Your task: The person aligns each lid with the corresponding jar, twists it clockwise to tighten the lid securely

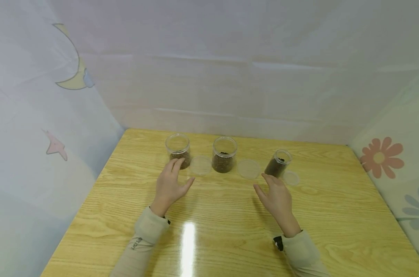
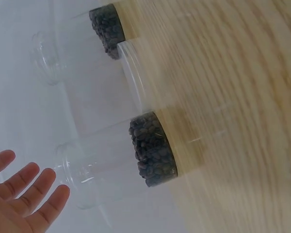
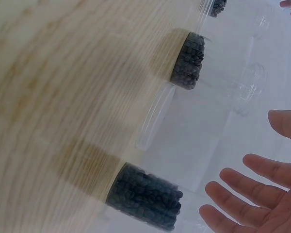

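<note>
Lining up across the centre of the head view are three see-through cylinders on yellow wood-grain tabletop [image 1: 212, 206]: left wide jar [image 1: 178, 151], middle wide jar [image 1: 224, 154], narrow jar [image 1: 277, 163], all holding dark, pebbly beans [image 1: 222, 164]. Clear disc lids [image 1: 249, 169] lie flat beside them. The left hand [image 1: 169, 184] overlaps the left wide jar's lower part, thumb splayed wide; the right hand [image 1: 277, 196] sits just below the narrow jar, thumb apart. Contact? Can't tell. The narrow jar's mouth faces upper right.

Left wrist view now: fingers spread at lower left, tips near the left wide jar's glossy rim. Its long axis runs leftward and slightly down from base to mouth.

Over to the right wrist: fingers fanned out at lower right, narrow jar at bottom centre, just left of them, long axis slanting from its base down to the right.
</note>
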Action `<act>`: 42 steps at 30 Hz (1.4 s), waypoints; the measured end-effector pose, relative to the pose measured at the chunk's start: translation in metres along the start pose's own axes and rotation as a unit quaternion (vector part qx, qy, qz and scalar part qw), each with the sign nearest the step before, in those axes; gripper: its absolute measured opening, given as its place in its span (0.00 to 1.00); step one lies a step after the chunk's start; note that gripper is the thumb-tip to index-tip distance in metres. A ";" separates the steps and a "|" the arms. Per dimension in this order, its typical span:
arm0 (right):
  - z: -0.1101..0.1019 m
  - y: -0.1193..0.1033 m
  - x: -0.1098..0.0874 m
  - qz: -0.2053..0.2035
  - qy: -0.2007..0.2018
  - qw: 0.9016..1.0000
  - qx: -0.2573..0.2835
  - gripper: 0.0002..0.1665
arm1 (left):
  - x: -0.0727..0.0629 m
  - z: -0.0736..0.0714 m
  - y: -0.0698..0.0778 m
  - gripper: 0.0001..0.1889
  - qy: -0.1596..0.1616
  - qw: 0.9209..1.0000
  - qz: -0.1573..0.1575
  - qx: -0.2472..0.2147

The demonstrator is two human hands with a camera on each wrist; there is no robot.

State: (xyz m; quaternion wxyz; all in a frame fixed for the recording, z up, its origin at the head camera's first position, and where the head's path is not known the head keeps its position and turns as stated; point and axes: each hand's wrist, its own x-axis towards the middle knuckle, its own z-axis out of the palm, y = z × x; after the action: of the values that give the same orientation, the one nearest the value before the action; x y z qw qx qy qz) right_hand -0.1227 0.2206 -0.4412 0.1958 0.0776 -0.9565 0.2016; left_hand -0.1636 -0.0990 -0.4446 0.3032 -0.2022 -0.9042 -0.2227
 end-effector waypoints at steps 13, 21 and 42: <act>0.000 0.001 -0.002 -0.005 0.004 1.000 0.001 0.27 | -0.004 0.006 -0.014 0.33 0.066 0.983 -0.131 -0.111; -0.001 0.000 -0.002 0.009 -0.015 1.000 -0.005 0.28 | -0.002 0.008 -0.024 0.33 0.052 0.960 -0.220 -0.162; -0.001 0.001 -0.004 -0.016 0.017 1.000 -0.002 0.27 | 0.012 0.027 -0.058 0.47 -0.035 0.873 -0.371 -0.314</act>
State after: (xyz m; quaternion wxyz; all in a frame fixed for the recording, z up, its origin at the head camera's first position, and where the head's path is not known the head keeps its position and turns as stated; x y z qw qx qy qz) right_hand -0.1192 0.2218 -0.4421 0.2155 0.0886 -0.9522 0.1977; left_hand -0.2137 -0.1294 -0.4723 0.0869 0.0561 -0.8055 -0.5835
